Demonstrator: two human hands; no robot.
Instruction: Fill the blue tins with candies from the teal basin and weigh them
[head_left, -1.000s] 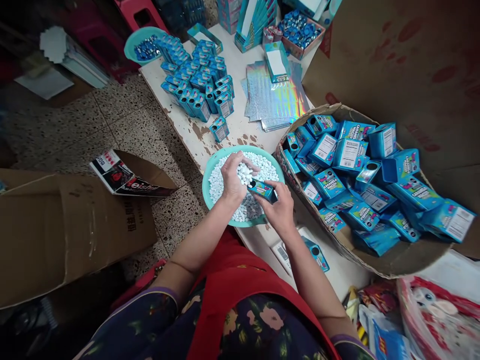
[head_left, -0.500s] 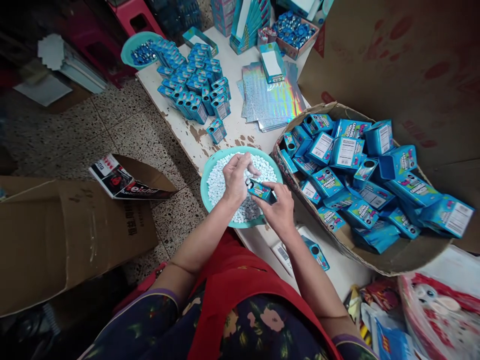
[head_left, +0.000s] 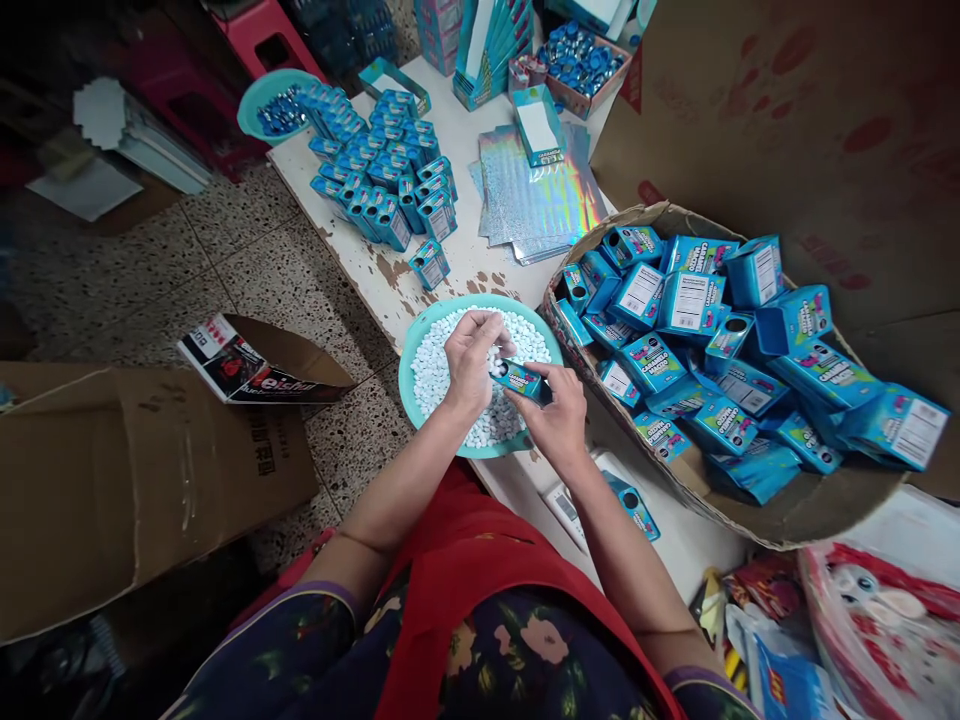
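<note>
Over a turquoise basin of small white candies, my right hand grips a small blue candy box lying tilted, its open end toward the left. My left hand is cupped at that end, fingers curled around some white candies, a few of which show between hand and box. The left palm is turned away, so how many it holds is hidden. Beneath my right forearm, another blue box rests by a white scale.
At right a cardboard box holds many blue boxes. Filled rows of blue boxes stand on the white table, beside silvery sheets. Further back are a basin of blue pieces and a carton of blue caps. An open carton stands left.
My left fingers have curled further in at the box's open end. My right hand and the box stay almost in place, while the view has shifted slightly.
</note>
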